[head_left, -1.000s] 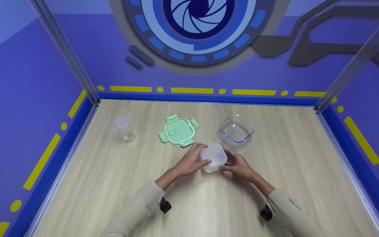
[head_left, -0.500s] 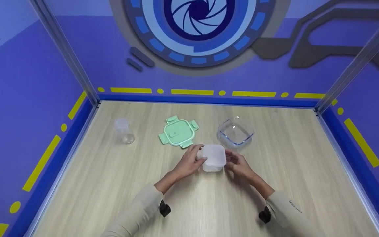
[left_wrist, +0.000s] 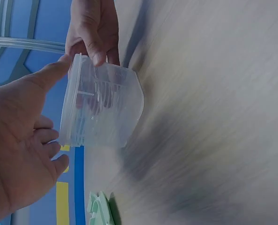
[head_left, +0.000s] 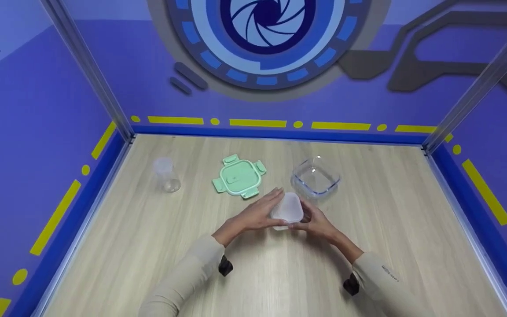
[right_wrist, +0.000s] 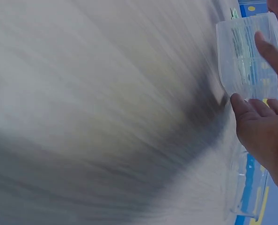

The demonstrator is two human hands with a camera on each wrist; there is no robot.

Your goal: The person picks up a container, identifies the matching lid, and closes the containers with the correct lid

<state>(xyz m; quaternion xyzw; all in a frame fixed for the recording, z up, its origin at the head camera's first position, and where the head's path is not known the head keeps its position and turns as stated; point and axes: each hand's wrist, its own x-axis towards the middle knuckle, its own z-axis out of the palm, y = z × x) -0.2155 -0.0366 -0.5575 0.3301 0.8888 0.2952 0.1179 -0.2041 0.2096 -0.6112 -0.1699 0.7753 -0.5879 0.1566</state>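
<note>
A small translucent plastic food container (head_left: 289,207), topped by a whitish lid, is held between both hands over the table. My left hand (head_left: 259,214) spans its lid side, thumb along the near edge and fingers at the far edge. In the left wrist view the lid rim stands beside those fingers, and the container's clear wall (left_wrist: 106,105) faces the table. My right hand (head_left: 320,223) grips the opposite side; the right wrist view shows its thumb against the container wall and its fingertips (right_wrist: 237,101) at the lower corner. Part of the container is hidden behind the hands.
A green snap lid (head_left: 240,177) with side clips lies beyond the left hand. Behind the right hand stands a square glass dish (head_left: 315,179). A clear bottle (head_left: 166,175) is at the left. Blue printed walls (head_left: 253,105) enclose the table's back and sides.
The container turned upright facing me, then tilted to the right again. My left hand has shifted right and farther over it, its thumb now along the near edge. The other objects stay put.
</note>
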